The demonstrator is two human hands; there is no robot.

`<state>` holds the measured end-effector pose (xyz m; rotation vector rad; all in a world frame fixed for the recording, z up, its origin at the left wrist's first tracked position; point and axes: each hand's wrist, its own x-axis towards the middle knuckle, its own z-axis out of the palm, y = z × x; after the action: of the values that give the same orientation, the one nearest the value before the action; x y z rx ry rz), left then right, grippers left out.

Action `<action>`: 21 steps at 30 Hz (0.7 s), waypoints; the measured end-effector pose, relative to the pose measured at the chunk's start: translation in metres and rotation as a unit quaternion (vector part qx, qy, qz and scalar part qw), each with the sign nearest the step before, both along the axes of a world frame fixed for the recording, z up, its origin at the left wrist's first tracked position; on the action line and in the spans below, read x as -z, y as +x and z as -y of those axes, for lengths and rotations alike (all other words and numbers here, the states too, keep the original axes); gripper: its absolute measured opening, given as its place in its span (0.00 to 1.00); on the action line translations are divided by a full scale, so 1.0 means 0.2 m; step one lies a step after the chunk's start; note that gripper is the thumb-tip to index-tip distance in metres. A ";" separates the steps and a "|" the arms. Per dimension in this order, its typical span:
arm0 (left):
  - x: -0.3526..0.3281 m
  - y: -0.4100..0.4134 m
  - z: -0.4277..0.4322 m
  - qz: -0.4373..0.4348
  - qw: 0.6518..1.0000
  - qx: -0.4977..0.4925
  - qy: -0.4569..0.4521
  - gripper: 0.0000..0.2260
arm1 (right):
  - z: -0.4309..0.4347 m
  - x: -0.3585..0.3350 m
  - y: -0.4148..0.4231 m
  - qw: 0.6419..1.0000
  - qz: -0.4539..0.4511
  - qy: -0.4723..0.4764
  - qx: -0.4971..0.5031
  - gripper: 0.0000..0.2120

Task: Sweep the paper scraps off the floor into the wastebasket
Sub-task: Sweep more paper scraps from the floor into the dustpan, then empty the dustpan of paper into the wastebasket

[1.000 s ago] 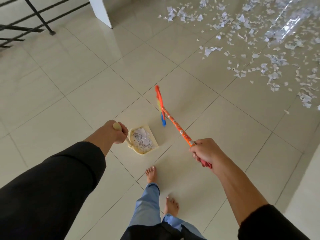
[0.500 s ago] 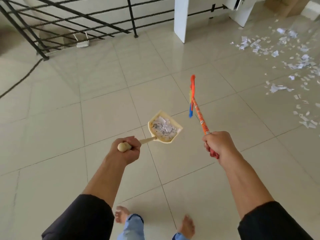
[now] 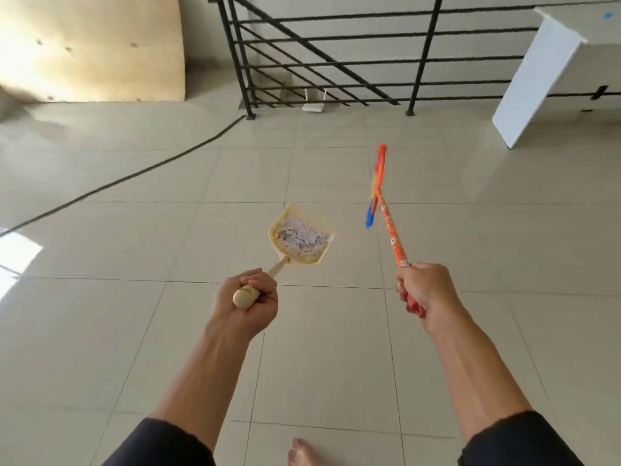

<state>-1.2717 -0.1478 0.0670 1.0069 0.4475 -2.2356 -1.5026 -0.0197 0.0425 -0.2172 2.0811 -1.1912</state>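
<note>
Left hand (image 3: 247, 299) grips the dustpan (image 3: 299, 238) handle, paper scraps (image 3: 300, 237) heaped just ahead; right hand (image 3: 425, 289) clutches the orange broom (image 3: 386, 213) stick.

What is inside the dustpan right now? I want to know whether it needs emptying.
The dustpan, held off the floor by the left hand, carries a heap of white paper scraps. Anything beneath the heap is covered.
</note>
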 end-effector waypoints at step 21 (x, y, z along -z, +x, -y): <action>-0.10 1.57 1.12 0.010 0.898 -0.440 -0.025 0.11 | 2.04 0.01 1.47 0.903 0.032 0.019 -0.428 0.06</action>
<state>-0.9578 -0.3716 0.0871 0.6076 0.6680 -1.4044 -1.2087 -0.4286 0.0405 -0.9458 1.6334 -0.5951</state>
